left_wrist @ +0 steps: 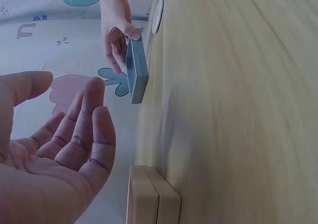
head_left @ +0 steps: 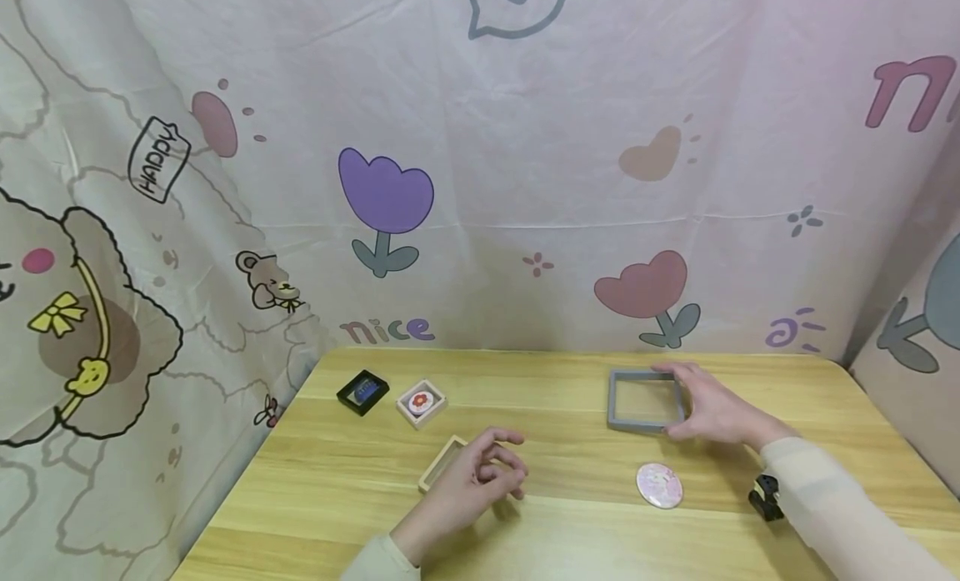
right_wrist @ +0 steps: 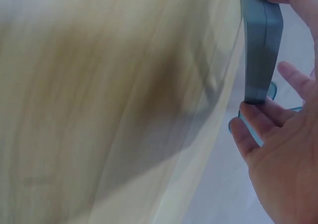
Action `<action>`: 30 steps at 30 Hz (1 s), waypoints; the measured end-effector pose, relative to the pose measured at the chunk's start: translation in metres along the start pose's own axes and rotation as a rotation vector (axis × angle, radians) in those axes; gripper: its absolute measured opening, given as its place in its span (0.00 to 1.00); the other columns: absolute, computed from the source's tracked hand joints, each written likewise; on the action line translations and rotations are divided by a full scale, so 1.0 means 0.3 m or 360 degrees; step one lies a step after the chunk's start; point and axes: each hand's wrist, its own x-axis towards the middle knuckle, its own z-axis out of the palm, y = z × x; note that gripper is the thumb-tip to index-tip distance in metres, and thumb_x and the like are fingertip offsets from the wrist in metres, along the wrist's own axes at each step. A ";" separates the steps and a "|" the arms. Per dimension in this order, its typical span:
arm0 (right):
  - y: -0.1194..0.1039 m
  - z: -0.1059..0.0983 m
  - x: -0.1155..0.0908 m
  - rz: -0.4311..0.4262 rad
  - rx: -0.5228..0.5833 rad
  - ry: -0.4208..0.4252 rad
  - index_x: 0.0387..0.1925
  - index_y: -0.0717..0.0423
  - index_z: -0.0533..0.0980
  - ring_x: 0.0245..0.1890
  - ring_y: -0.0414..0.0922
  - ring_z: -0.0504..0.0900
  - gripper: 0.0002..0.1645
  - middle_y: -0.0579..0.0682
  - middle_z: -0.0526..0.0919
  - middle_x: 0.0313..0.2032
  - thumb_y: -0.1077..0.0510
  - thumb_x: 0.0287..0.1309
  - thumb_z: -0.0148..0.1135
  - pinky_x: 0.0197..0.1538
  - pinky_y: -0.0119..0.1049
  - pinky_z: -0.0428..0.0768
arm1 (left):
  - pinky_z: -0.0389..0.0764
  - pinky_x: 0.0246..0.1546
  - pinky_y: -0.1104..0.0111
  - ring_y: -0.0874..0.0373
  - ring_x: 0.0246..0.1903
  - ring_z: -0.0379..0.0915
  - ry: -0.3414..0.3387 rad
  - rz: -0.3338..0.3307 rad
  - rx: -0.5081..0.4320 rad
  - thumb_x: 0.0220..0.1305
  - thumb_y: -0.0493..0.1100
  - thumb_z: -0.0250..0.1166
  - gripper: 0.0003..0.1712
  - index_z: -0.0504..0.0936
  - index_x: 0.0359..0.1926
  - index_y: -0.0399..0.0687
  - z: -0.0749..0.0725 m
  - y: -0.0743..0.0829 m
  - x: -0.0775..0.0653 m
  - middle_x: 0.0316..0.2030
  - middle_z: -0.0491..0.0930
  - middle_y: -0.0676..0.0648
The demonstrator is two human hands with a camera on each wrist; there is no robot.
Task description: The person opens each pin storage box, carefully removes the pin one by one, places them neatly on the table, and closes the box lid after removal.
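My right hand (head_left: 716, 410) holds a grey square frame (head_left: 612, 402) by its right side, thumb at the near corner and fingers at the far one. In the right wrist view, the frame's grey edge (right_wrist: 261, 50) sits between thumb and fingers. A round pink badge (head_left: 660, 485) lies on the table, nearer than the frame. My left hand (head_left: 472, 485) hovers with loosely bent fingers and nothing in them. Partly hidden behind it is a light wooden frame (head_left: 437, 460); the left wrist view shows that frame's corner (left_wrist: 154, 199) below the fingers.
At the back left, a black square frame (head_left: 363, 392) has something blue inside. Next to it stands a small pale wooden frame (head_left: 401, 408) holding a round badge with a red flower (head_left: 422, 401). A small black object (head_left: 765, 498) shows beside the right sleeve. Printed cloth (head_left: 495, 189) hangs behind the table.
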 end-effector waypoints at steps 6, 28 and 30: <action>0.025 -0.015 -0.003 0.0028 -0.0095 -0.0043 0.75 0.72 0.64 0.64 0.73 0.75 0.70 0.77 0.72 0.67 0.48 0.30 0.86 0.64 0.76 0.77 | 0.90 0.51 0.64 0.53 0.41 0.89 -0.0011 0.0007 0.0039 0.76 0.42 0.67 0.26 0.72 0.71 0.45 -0.007 -0.001 -0.005 0.53 0.84 0.36; 0.035 -0.037 -0.007 0.0134 -0.0116 -0.0236 0.75 0.73 0.63 0.67 0.82 0.68 0.70 0.83 0.67 0.70 0.56 0.26 0.82 0.64 0.82 0.71 | 0.88 0.47 0.71 0.60 0.40 0.88 0.0009 0.0074 0.0132 0.75 0.41 0.67 0.26 0.73 0.70 0.44 -0.012 -0.003 0.010 0.55 0.83 0.35; 0.021 -0.038 -0.003 0.0114 -0.0101 -0.0226 0.75 0.73 0.62 0.68 0.82 0.67 0.69 0.83 0.66 0.70 0.56 0.27 0.82 0.64 0.82 0.71 | 0.87 0.47 0.72 0.59 0.40 0.88 0.0022 0.0071 0.0137 0.75 0.41 0.67 0.26 0.73 0.70 0.44 -0.018 -0.001 0.004 0.55 0.83 0.34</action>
